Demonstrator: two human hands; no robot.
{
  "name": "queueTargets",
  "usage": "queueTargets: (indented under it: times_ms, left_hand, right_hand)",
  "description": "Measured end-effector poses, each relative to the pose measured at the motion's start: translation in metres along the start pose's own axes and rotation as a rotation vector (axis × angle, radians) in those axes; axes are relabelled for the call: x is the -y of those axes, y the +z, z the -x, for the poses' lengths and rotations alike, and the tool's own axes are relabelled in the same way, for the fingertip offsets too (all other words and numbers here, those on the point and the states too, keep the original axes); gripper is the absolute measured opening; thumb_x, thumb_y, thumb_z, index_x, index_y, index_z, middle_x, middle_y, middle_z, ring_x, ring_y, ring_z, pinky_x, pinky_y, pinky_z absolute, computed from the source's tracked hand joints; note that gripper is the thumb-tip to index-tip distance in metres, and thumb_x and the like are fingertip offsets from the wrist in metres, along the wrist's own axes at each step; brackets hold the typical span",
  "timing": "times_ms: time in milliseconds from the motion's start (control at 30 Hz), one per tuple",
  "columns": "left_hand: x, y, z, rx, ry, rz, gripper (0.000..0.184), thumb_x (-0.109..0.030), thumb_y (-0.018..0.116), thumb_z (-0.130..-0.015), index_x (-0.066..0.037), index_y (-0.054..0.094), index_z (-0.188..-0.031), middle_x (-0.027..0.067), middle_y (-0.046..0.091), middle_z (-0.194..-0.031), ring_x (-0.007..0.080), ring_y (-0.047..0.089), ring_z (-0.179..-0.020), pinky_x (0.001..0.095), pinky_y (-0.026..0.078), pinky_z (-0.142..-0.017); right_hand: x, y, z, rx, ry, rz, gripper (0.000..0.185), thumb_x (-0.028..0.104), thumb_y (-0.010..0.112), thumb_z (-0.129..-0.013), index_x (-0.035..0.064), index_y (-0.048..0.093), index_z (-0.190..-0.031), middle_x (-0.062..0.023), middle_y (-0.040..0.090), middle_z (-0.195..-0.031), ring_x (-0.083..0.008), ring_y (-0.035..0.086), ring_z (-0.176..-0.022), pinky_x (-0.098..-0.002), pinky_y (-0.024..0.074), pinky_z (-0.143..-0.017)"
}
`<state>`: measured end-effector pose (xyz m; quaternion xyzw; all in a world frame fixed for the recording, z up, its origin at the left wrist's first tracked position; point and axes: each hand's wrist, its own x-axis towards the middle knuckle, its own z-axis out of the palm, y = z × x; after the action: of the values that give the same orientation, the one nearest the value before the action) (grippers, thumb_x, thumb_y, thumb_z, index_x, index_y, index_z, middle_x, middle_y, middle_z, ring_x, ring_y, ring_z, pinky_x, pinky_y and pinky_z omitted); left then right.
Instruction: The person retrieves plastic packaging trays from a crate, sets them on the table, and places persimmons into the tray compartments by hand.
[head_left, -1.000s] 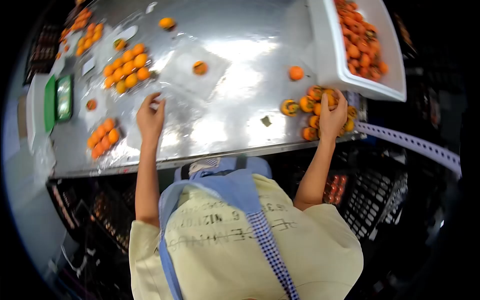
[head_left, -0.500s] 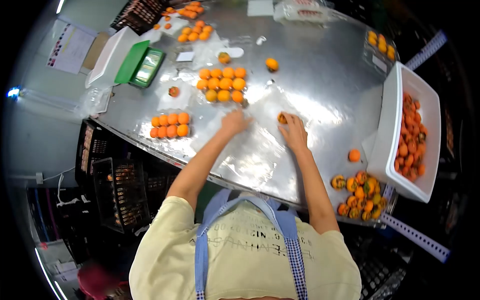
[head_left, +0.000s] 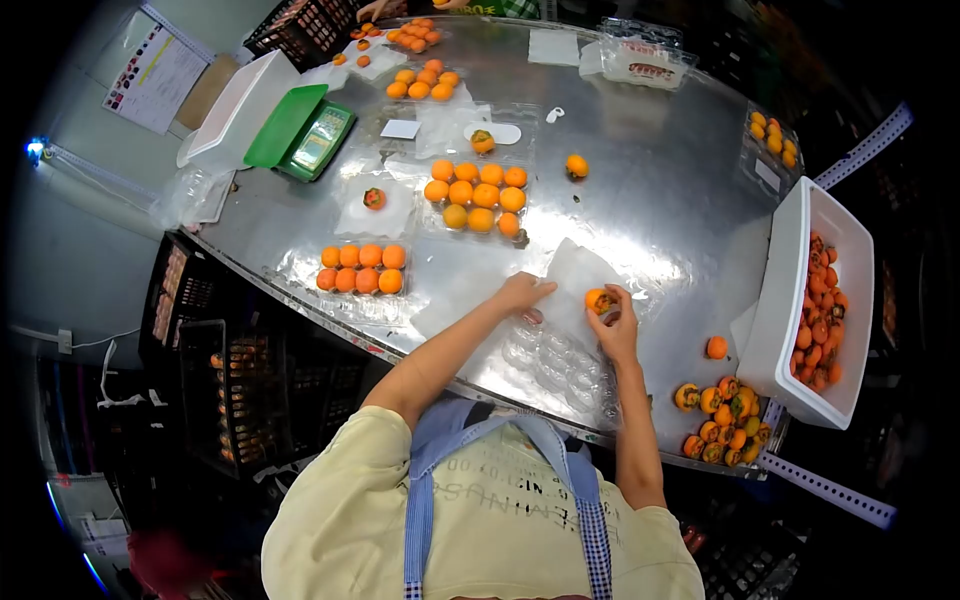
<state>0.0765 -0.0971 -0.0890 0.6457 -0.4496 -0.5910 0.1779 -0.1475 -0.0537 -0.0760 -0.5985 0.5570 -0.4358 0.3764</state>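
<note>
My right hand (head_left: 619,325) is closed round an orange persimmon (head_left: 600,300), its dark leafy cap partly showing between the fingers. My left hand (head_left: 525,292) is at the upper left edge of a clear plastic tray with round cups (head_left: 550,360), thumb and fingers apart; whether it touches the tray I cannot tell. A thin white liner sheet (head_left: 583,268) lies just beyond my hands. Farther off stands a clear tray filled with persimmons (head_left: 483,195), and a smaller filled tray (head_left: 361,268) sits to the left. A single persimmon (head_left: 577,166) rests on the metal table (head_left: 650,150).
A white bin of persimmons (head_left: 860,290) stands at the right, with a loose pile of persimmons (head_left: 722,425) by the table corner. At the left is a green scale (head_left: 290,135). Black crates (head_left: 235,400) are below the left edge. Another person's hand (head_left: 380,8) shows at the far edge.
My right hand has drawn back toward me and slightly right, lifting the persimmon. My left hand has moved right relative to the table. The cupped tray now shows clearly between my arms.
</note>
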Motion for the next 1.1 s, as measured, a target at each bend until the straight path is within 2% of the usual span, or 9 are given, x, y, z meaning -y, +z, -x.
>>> queueTargets:
  times_ms: [133,200,367,467,567,667,767,967,1100]
  left_hand:
    - [-0.016,-0.006,0.035,-0.017,0.102,0.104,0.045,-0.033,0.062,-0.085,0.011,0.060,-0.097,0.0145,0.064,-0.079,0.0213,0.064,-0.053,0.0300,0.052,-0.043]
    - [-0.014,-0.019,0.046,-0.101,0.191,0.139,0.045,-0.033,0.062,-0.085,0.012,0.060,-0.095,0.0140,0.064,-0.078,0.0206,0.063,-0.051,0.0295,0.050,-0.042]
    - [0.005,-0.049,0.054,-0.231,0.239,0.282,0.044,-0.034,0.063,-0.085,0.009,0.059,-0.090,0.0134,0.063,-0.075,0.0186,0.060,-0.046,0.0279,0.049,-0.039]
    - [-0.011,-0.059,0.077,-0.200,0.245,0.381,0.041,-0.034,0.064,-0.084,0.005,0.058,-0.093,0.0103,0.063,-0.077,0.0170,0.060,-0.047,0.0247,0.046,-0.037]
    - [-0.015,-0.062,0.088,-0.184,0.281,0.399,0.040,-0.034,0.065,-0.084,0.005,0.059,-0.092,0.0098,0.063,-0.076,0.0159,0.059,-0.047,0.0240,0.046,-0.038]
    - [-0.017,-0.062,0.097,-0.159,0.273,0.334,0.039,-0.033,0.065,-0.083,0.006,0.061,-0.089,0.0099,0.063,-0.074,0.0149,0.059,-0.049,0.0238,0.045,-0.039]
    - [-0.019,-0.057,0.096,-0.132,0.295,0.234,0.040,-0.034,0.066,-0.083,0.006,0.062,-0.085,0.0092,0.063,-0.072,0.0130,0.058,-0.051,0.0234,0.044,-0.039]
    - [-0.016,-0.039,0.092,0.040,0.348,0.165,0.045,-0.039,0.066,-0.081,0.005,0.063,-0.086,0.0084,0.063,-0.074,0.0113,0.058,-0.059,0.0238,0.047,-0.045]
    - [-0.032,-0.013,0.101,0.364,0.314,0.260,0.058,-0.049,0.066,-0.079,0.003,0.061,-0.105,0.0114,0.066,-0.089,0.0173,0.064,-0.065,0.0256,0.054,-0.053]
  right_hand:
    - [0.004,-0.024,0.019,-0.398,-0.102,-0.281,0.039,0.009,0.066,-0.078,0.0035,0.052,-0.114,-0.0077,0.055,-0.109,-0.0134,0.056,-0.090,-0.0247,0.0471,-0.069]
    - [-0.020,-0.048,0.023,-0.577,0.024,-0.298,0.037,0.010,0.066,-0.079,0.0016,0.052,-0.112,-0.0085,0.057,-0.105,-0.0152,0.056,-0.092,-0.0260,0.0467,-0.074]
    - [-0.054,-0.074,0.028,-0.440,0.212,0.557,0.043,0.035,0.065,-0.077,0.0051,0.057,-0.106,-0.0155,0.061,-0.100,-0.0324,0.058,-0.092,-0.0381,0.0458,-0.081]
    - [-0.048,-0.071,0.033,-0.402,0.232,0.871,0.055,0.041,0.066,-0.076,0.0045,0.055,-0.115,-0.0143,0.058,-0.108,-0.0324,0.052,-0.103,-0.0445,0.0420,-0.088]
    - [-0.004,-0.059,0.031,-0.556,0.083,0.754,0.060,0.043,0.067,-0.077,0.0032,0.053,-0.120,-0.0144,0.059,-0.108,-0.0292,0.054,-0.101,-0.0400,0.0423,-0.089]
    - [0.051,-0.035,0.036,-0.233,0.210,-0.155,0.056,0.036,0.067,-0.081,-0.0003,0.052,-0.120,-0.0139,0.061,-0.106,-0.0191,0.057,-0.098,-0.0312,0.0444,-0.084]
    - [0.101,-0.009,0.052,-0.156,0.209,-0.108,0.044,0.029,0.069,-0.081,-0.0031,0.057,-0.108,-0.0121,0.063,-0.094,-0.0155,0.060,-0.086,-0.0282,0.0468,-0.074]
    - [0.095,-0.010,0.092,-0.442,0.291,-0.285,0.023,0.021,0.070,-0.081,0.0005,0.061,-0.077,-0.0022,0.061,-0.066,-0.0068,0.052,-0.056,-0.0208,0.0389,-0.052]
    - [0.085,-0.019,0.138,-0.613,0.282,-0.304,0.025,0.024,0.069,-0.082,0.0001,0.064,-0.084,-0.0017,0.061,-0.066,-0.0066,0.051,-0.056,-0.0211,0.0381,-0.050]
